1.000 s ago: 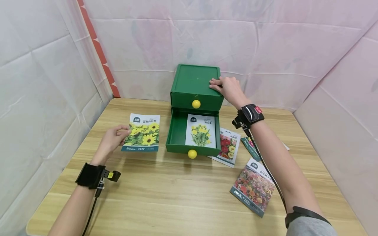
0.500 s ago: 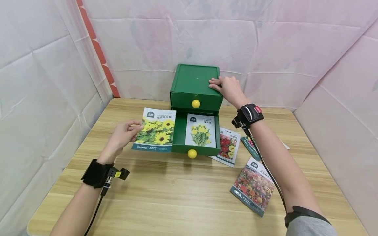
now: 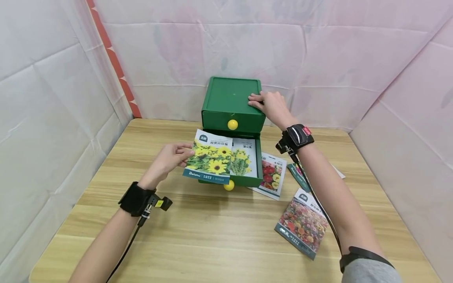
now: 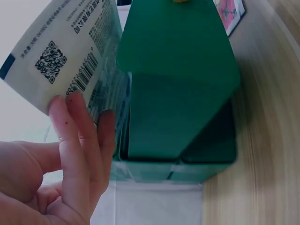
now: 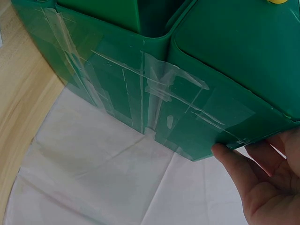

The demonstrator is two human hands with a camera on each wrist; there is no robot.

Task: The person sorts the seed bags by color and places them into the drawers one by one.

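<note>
Sunflower packet (image 3: 209, 157), "Beishu" printed at bottom, pinched by left hand (image 3: 169, 158) fingers and thumb, over open lower drawer (image 3: 260, 157). Right hand (image 3: 270, 106) fingers flat, together, on green cabinet (image 3: 230, 96) top. Other packets (image 3: 301, 222) on table (image 3: 212, 236).

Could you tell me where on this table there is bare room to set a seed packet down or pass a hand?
The table is bare along its near edge between the two forearms, and on the far left beside the wall. Right of the green drawer box it is crowded: the red-flower packet, the mixed-flower packet and another lie close together. The open lower drawer already holds a yellow-flower packet.
</note>
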